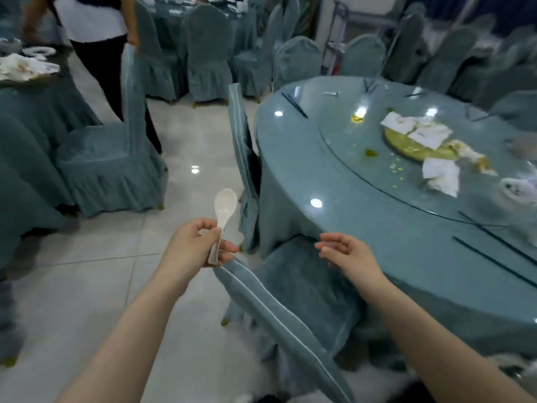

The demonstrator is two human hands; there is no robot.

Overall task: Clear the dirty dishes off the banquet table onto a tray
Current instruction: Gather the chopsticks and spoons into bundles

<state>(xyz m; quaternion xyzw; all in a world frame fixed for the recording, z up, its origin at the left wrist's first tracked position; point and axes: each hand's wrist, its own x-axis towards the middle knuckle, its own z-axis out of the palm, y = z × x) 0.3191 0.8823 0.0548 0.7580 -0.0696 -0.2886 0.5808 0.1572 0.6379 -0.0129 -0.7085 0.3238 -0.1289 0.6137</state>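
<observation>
My left hand grips a white ceramic soup spoon by its handle, bowl pointing up, over the tiled floor to the left of the round banquet table. My right hand hovers with fingers loosely curled and nothing in it, just off the table's near edge above a covered chair. On the table's glass turntable lie crumpled white napkins over a yellowish plate. Black chopsticks and another pair of chopsticks lie on the table. No tray is in view.
Blue-covered chairs stand around, one pushed against the table's left edge. Another table with used dishes and napkins is at the left. A person in a white top stands at the back left. Spilled food bits dot the tabletop.
</observation>
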